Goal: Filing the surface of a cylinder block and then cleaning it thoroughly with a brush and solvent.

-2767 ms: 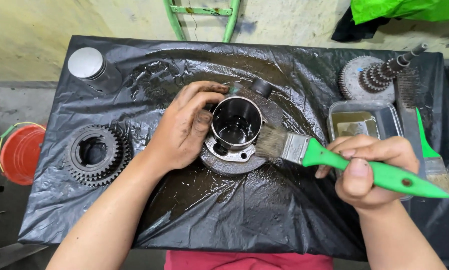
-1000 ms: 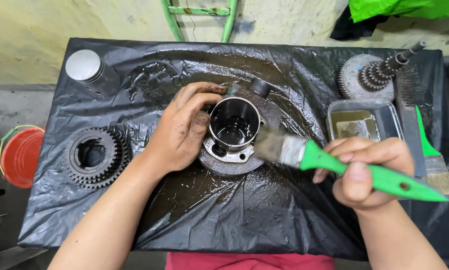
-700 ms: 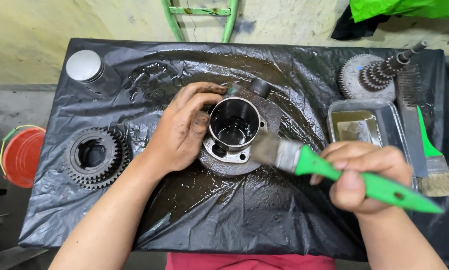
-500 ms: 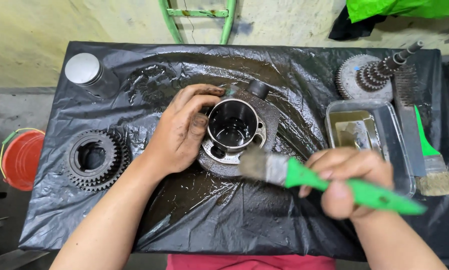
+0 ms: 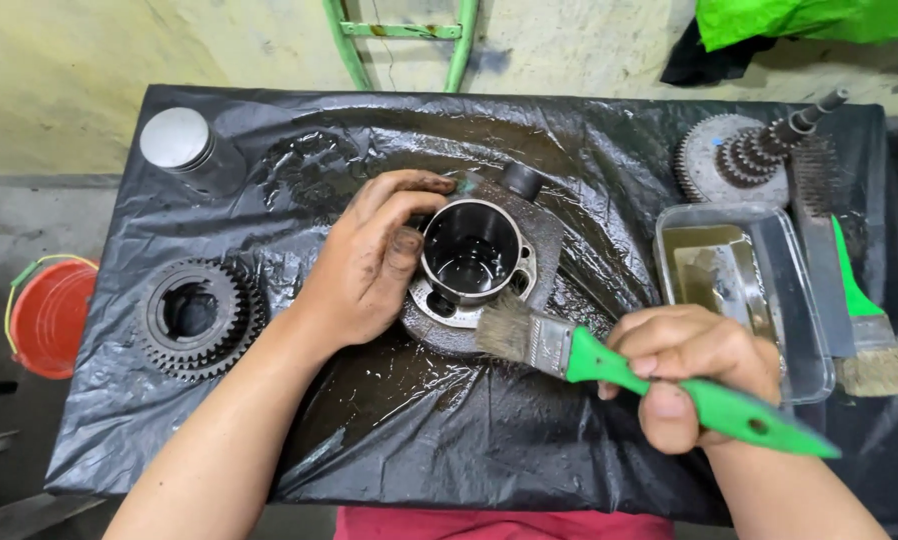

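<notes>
Black sheet [image 5: 269,420] — tray [image 5: 809,370] of brownish liquid; hands [image 5: 369,265] gripping hub [image 5: 469,255], brush [image 5: 609,360].

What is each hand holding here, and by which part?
The right hand holds a paintbrush by its green handle. The left hand steadies the metal cylinder part by its left side wall.

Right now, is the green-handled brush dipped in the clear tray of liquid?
No, the brush in the right hand has its bristles at the metal part, left of the tray.

Metal housing [image 5: 469,262]: dull grey, oil-wet. Brush [image 5: 609,365]: glossy green plastic handle, coarse bristles. Bench [image 5: 299,440]: glossy, crinkled black plastic sheet.
</notes>
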